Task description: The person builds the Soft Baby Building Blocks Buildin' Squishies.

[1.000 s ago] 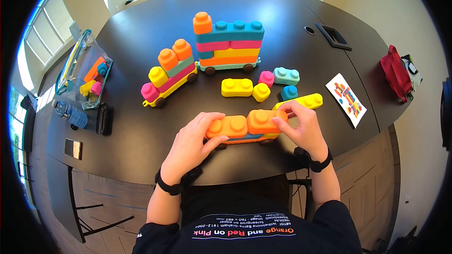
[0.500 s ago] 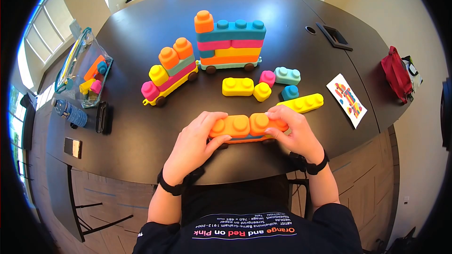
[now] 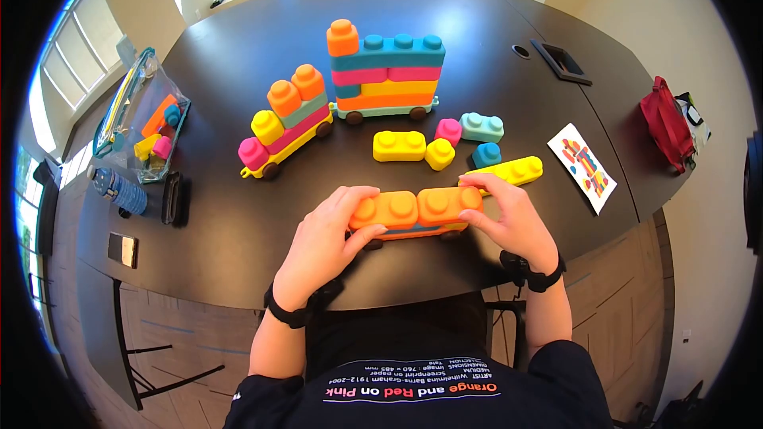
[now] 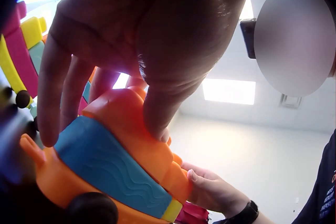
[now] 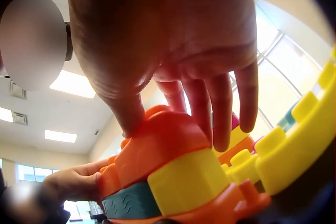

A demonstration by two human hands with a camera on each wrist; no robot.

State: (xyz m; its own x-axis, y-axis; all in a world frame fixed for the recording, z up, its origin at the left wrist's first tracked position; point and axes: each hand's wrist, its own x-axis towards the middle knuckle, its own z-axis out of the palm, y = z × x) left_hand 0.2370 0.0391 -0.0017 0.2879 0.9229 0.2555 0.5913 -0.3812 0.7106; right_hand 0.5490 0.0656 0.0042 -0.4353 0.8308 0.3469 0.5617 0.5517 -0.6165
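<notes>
My left hand [image 3: 322,226] grips the left orange two-stud block [image 3: 385,209], thumb on the near side and fingers on the far side. With thumb and fingers, my right hand [image 3: 515,218] holds the right end of a second orange block [image 3: 447,205]. The two orange blocks stand end to end, a thin gap between them. Beneath them, a blue block [image 4: 107,153] and a yellow block [image 5: 189,178] sit on an orange wheeled base [image 4: 60,184]. Fingers partly hide both ends of this car in the head view.
Beyond the hands stand a stacked block car [image 3: 387,71] and a stepped car [image 3: 286,131]. Loose pieces include a long yellow block [image 3: 513,171] and a yellow two-stud block [image 3: 399,146]. A picture card [image 3: 582,167] lies right; a clear bag [image 3: 119,147] and water bottle [image 3: 119,191] stand left.
My right hand moved left over its orange block, then back to that block's right end. Less of the yellow block under it shows now in the head view. My left hand has kept its grip.
</notes>
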